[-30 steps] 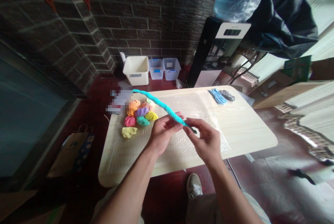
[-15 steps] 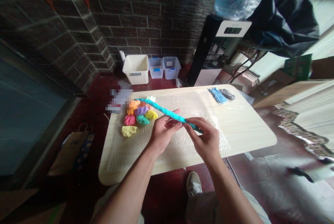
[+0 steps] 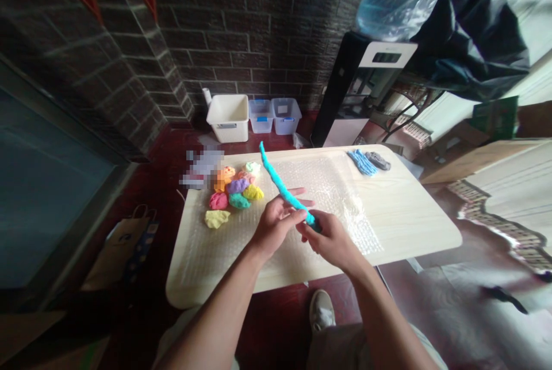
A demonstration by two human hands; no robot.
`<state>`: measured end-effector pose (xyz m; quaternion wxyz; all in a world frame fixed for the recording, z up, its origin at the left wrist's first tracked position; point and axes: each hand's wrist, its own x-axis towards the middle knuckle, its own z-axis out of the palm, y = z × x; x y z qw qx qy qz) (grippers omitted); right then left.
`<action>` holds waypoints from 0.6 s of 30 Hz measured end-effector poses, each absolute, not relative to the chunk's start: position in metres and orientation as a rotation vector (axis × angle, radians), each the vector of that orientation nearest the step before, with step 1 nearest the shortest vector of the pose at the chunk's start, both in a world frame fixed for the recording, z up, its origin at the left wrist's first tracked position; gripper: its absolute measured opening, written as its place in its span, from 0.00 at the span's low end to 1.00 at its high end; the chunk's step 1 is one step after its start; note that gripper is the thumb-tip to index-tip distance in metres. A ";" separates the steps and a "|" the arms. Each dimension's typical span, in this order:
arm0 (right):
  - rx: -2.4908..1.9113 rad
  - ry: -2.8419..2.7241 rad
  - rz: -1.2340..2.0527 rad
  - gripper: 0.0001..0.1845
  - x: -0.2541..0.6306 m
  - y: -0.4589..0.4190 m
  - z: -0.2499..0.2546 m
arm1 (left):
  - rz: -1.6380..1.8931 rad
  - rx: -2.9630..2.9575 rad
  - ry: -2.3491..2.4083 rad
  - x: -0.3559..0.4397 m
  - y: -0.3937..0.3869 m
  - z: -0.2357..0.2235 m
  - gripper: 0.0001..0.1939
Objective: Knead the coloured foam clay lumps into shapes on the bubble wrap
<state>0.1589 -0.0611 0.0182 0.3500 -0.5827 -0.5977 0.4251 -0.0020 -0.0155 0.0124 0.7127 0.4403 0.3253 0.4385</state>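
A long turquoise twisted strip (image 3: 280, 186) slants up and away from my hands; its material, cloth or soft clay, I cannot tell. My left hand (image 3: 278, 218) pinches it between the thumb and the index finger, while the other fingers reach out beneath. Close beside, my right hand (image 3: 325, 235) is closed around the near end, which it partly hides. Both hands are above bubble wrap (image 3: 332, 186) on the table (image 3: 414, 220). Left of them lie several crumpled lumps, among them a purple lump (image 3: 238, 185), a green lump (image 3: 239, 200) and a pale yellow lump (image 3: 217, 219).
A blue ribbed bundle (image 3: 362, 162) and a grey bundle (image 3: 378, 161) rest at the table's far right. Behind the table stand a white bin (image 3: 228, 123), two clear boxes and a water dispenser (image 3: 345, 94). A paper bag (image 3: 114, 252) is on the floor at left.
The strip's far end has swung right and up, away from the lumps. My right hand has come in closer to the left and lower, now wrapped over the near end.
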 end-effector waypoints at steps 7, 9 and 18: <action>-1.597 -1.357 0.837 0.22 0.176 -0.051 0.001 | 1.085 0.922 0.926 -0.005 -0.008 0.000 0.22; -1.654 -1.328 0.639 0.20 0.187 -0.048 -0.002 | 1.071 0.935 0.944 -0.009 -0.006 -0.001 0.22; -1.680 -1.330 0.339 0.15 0.237 -0.067 -0.008 | 0.963 1.362 1.015 -0.038 -0.019 0.003 0.19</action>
